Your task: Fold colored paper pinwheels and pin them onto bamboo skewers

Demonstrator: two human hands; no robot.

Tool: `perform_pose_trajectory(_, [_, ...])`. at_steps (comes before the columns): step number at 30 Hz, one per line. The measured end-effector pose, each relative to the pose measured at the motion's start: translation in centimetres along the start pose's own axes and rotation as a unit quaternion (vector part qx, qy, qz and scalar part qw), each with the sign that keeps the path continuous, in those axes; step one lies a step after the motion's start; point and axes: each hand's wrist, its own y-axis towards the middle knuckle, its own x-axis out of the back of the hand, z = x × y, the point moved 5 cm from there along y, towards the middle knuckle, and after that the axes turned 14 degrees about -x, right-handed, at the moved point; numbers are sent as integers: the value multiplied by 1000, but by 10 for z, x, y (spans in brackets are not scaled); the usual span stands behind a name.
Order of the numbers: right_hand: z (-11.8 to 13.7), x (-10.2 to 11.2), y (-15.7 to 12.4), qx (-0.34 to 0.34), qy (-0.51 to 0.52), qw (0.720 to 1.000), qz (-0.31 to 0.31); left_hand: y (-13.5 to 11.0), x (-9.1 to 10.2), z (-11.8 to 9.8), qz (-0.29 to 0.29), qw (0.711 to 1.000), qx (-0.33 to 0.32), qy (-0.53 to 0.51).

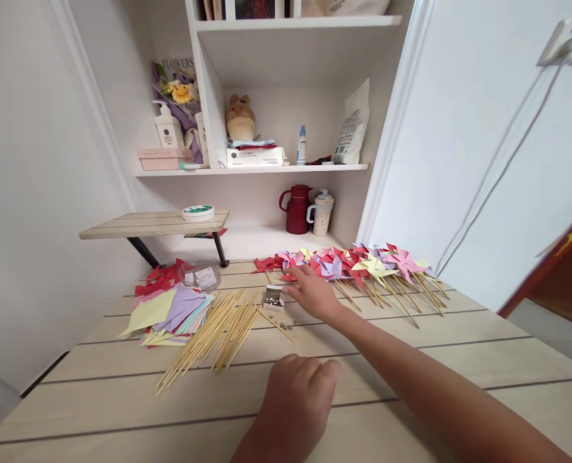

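Note:
My right hand (313, 294) reaches forward with its fingers stretched out and apart. Its fingertips are beside a small open box (273, 298) of shiny metal pieces; whether they touch it I cannot tell. Nearer to me, my left hand (299, 393) is curled closed above the table, and anything inside it is hidden. Just past that hand lie several loose metal pieces (286, 326) and a couple of thin wooden sticks. Behind my right hand, finished paper pinwheels (334, 267) on sticks form a colourful pile.
Bare wooden sticks (208, 331) are spread left of the box. Coloured paper sheets (172, 312), red pieces (163, 278) and a clear plastic container (201, 278) lie further left. A small raised shelf (155, 224) carries a white round tub (197, 213). At the back stand a red jug (298, 209) and a cup (321, 213).

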Motion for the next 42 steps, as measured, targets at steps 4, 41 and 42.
perform_pose_trajectory(4, [17,-15,13,-14,-21,999,22,-10,10,23,-68,995,76,22])
perform_pose_trajectory(41, [-96,69,-34,-87,127,988,29,-72,81,102,-502,699,509,-19])
perform_pose_trajectory(42, [-89,70,-38,-79,161,983,30,-75,85,103,-517,689,508,-3])
